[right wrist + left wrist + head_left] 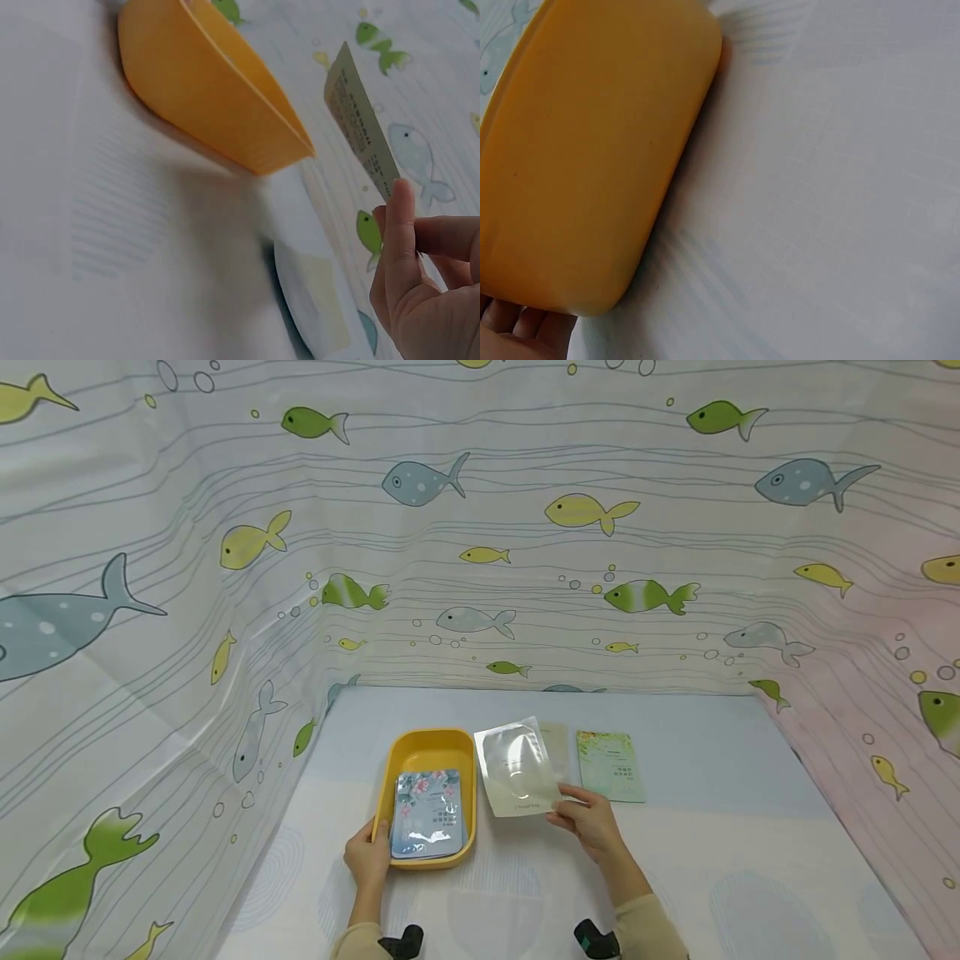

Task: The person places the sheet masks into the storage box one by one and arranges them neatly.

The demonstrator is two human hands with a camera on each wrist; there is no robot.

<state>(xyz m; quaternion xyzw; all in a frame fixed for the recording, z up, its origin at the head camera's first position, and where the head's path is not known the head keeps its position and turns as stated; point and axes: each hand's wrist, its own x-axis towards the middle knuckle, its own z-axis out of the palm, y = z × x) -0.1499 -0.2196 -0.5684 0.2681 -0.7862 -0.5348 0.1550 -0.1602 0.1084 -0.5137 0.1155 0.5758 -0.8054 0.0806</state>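
Both forearms reached forward in beige sleeves, each with a dark strap at the wrist. The left hand (367,858) lay low and near the body, its fingers curled around what it held, thumb on the inner side. The right hand (591,821) was raised slightly farther out, thumb and fingers (400,225) pinched together, palm turned inward.

Tray (431,748) sits left of table (750,860) centre with one sachet (428,814) lying in it, a second sachet (519,770) is held just right of the tray, a third (558,745) partly behind it, a fourth (611,766) further right.
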